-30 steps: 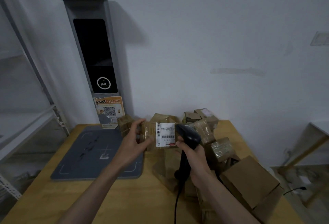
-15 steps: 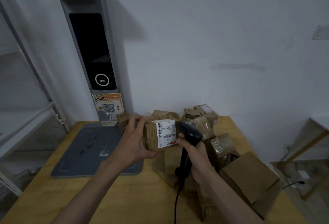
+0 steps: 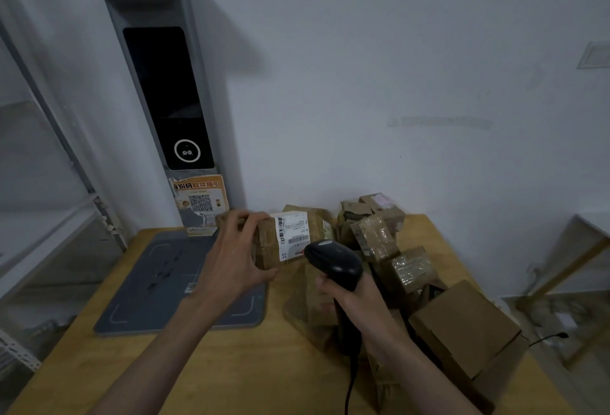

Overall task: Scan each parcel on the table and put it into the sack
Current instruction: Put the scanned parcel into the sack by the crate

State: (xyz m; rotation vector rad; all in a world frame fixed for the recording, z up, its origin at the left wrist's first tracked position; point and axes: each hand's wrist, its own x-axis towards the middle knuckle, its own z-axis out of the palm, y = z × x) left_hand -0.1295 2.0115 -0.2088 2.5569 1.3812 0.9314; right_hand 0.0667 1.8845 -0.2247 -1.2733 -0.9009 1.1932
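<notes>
While the left hand (image 3: pixel 236 257) grips the parcel (image 3: pixel 290 239), the right hand (image 3: pixel 355 295) holds the scanner (image 3: pixel 333 262) beside it.

Looks like a parcel pick-up or sorting station. Against the bare pale wall stands a tall grey self-service kiosk (image 3: pixel 158 91) with a dark screen, a QR-code poster (image 3: pixel 199 198) stuck below it and a flat grey scanning pad (image 3: pixel 158 286) at its foot. Heaped on the wooden table (image 3: pixel 204 378) are taped brown cardboard parcels (image 3: pixel 406 266), one bearing a white barcoded shipping label (image 3: pixel 293 234). Held beside that label is a corded black handheld barcode scanner (image 3: pixel 333 262). At the left edge, bare metal shelving (image 3: pixel 49 223).
</notes>
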